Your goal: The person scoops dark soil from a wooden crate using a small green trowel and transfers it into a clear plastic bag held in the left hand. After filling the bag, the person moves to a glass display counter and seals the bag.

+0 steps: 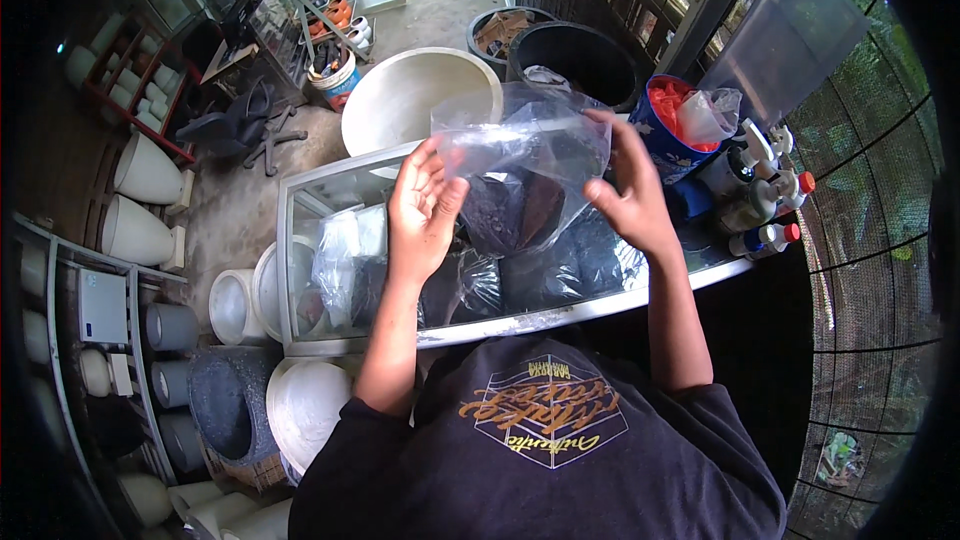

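A clear plastic bag (535,145) with dark, soil-like material (510,212) in its lower part is upright between my hands, above a glass-topped case. My left hand (425,202) is at the bag's upper left edge, palm partly turned up, fingers curled at the plastic and thumb apart. My right hand (632,185) has its fingers hooked over the upper right edge, its thumb lower down and apart from them. The top of the bag is spread wide between the two hands. Several filled dark bags (545,275) lie beneath it, beside whitish plastic packs (350,240).
The glass case (500,330) has a white frame. Beyond it are a large cream bowl-shaped pot (415,75) and a black tub (572,55). To the right are a blue bucket (668,155) and spray bottles (760,190). Planters (235,400) line the left, and mesh netting (870,270) borders the right.
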`<state>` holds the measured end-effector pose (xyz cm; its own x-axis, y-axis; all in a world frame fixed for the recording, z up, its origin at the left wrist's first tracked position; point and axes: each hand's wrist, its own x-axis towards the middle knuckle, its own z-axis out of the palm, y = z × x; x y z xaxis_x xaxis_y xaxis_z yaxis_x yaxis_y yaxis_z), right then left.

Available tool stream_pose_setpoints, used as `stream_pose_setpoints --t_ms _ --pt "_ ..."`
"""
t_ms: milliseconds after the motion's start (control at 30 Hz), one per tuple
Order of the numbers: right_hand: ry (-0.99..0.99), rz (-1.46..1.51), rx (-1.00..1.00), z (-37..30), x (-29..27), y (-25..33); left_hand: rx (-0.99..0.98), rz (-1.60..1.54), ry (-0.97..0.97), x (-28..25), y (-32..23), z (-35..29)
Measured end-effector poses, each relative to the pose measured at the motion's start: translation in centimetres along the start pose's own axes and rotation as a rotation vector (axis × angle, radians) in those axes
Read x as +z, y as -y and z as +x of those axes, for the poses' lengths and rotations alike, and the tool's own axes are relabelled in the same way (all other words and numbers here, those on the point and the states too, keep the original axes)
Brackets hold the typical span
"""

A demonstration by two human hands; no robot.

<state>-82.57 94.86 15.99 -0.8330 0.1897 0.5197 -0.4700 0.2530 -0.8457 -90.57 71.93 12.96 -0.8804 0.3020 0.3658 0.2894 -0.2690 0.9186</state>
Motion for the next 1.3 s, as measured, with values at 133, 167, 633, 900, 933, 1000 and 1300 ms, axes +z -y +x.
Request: stream_pose_setpoints --t_ms 133,167,633,900,933,1000,1300 --pt "0.013 -0.163 0.068 -1.1 1.1 -1.1 0.034 0.116 0.087 -0.3 1.4 0.1" --pt "-0.124 -0.029 0.061 -0.9 1.3 -0.9 0.022 0.113 0.079 -1.0 1.4 0.5" --pt "-0.312 -0.074 -0.07 -0.6 2.2 -1.4 0.281 0.103 -0.158 0.6 -0.7 1.8" --pt "-0.396 0.409 -0.206 -0.8 1.9 -2.0 0.234 0.113 -0.15 0.4 -1.4 2.1" --pt "-0.365 0.359 -0.19 -0.6 2.0 -1.5 0.231 0.106 -0.153 0.3 -1.4 2.1" --pt "-0.263 0.224 -0.142 -0.6 2.0 -0.4 0.255 0.083 -0.155 0.6 -2.0 2.0" --pt "-0.198 0.073 -0.012 -1.4 1.4 0.0 0.132 0.077 -0.037 -0.6 -1.4 1.0"
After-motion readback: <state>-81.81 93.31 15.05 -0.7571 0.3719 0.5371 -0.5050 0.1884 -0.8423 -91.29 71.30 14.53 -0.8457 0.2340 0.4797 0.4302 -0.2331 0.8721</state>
